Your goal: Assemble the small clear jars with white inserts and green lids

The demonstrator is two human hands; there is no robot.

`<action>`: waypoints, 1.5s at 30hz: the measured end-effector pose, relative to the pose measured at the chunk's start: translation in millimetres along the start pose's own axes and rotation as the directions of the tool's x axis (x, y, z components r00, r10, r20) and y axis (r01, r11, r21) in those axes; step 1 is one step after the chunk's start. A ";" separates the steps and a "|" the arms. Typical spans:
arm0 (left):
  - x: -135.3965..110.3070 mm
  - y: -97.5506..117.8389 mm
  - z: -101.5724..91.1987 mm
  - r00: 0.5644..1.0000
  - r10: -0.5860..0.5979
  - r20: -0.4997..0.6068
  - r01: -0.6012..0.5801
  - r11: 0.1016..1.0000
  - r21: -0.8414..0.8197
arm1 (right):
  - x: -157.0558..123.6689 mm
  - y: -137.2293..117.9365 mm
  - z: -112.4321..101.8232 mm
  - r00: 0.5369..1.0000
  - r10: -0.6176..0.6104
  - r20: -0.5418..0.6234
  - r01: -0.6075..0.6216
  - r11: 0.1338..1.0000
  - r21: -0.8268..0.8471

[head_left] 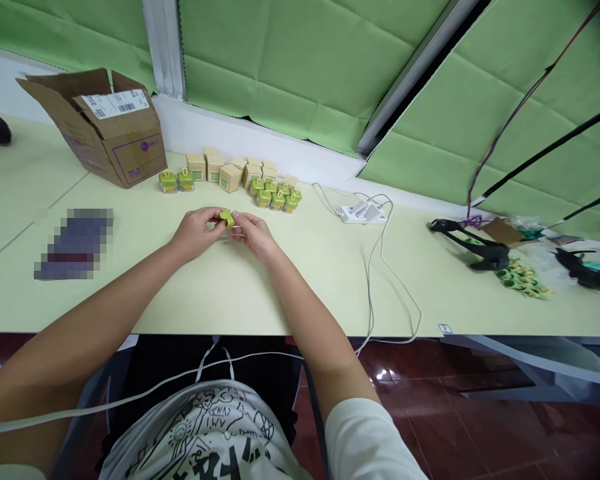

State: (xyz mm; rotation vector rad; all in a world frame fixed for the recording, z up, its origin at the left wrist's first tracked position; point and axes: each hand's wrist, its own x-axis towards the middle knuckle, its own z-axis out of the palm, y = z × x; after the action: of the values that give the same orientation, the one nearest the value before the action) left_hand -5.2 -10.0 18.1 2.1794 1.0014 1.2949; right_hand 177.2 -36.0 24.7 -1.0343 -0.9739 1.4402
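Note:
My left hand (196, 230) and my right hand (254, 235) meet over the pale green table (280, 280), both pinched on a small green object (226, 218) held between their fingertips. Something clear seems to lie under the fingers, too small to make out. Behind the hands stand several small tan boxes (230, 175) and several little green items in clear cases (276, 195). Two more green cased items (177, 180) sit to the left of the boxes.
An open cardboard carton (105, 127) lies on its side at the back left. A white power strip (363, 212) with cables sits right of centre. Black clips and green rings (517, 275) lie far right. A blurred patch (75, 241) covers something at the left.

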 end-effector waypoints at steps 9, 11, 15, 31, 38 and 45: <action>-1.4 1.8 -2.9 0.990 -0.045 0.132 0.034 0.996 0.083 | -8.1 -4.5 10.4 0.997 0.025 0.076 -0.028 0.999 0.044; -1.5 1.0 -2.5 0.985 -0.052 0.164 0.036 0.994 0.104 | -8.0 -4.7 10.6 0.997 0.020 0.073 -0.023 0.998 0.052; -0.7 -0.5 -1.4 0.983 -0.063 0.172 0.038 0.989 0.144 | -7.6 -6.4 9.5 0.996 0.035 0.078 -0.039 0.998 0.046; 3.5 2.8 -6.8 0.989 -0.145 -0.031 0.146 0.989 0.022 | 15.4 -3.3 -15.1 0.961 0.104 -0.258 -0.090 0.994 0.064; 4.8 -0.7 -3.3 0.985 -0.159 -0.065 0.158 0.987 -0.017 | 24.1 12.6 -34.4 0.909 -0.268 -0.319 0.046 0.825 -0.563; 5.8 -3.9 -1.5 0.978 -0.186 -0.090 0.179 0.981 -0.077 | 21.7 16.3 -34.7 0.923 -0.247 -0.294 -0.004 0.758 -0.652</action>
State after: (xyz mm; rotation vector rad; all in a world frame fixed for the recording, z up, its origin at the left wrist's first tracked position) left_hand -6.1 -3.1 19.6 1.9400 1.1480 1.3378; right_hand 204.3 -15.0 -2.9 -1.6374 -1.2633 0.7415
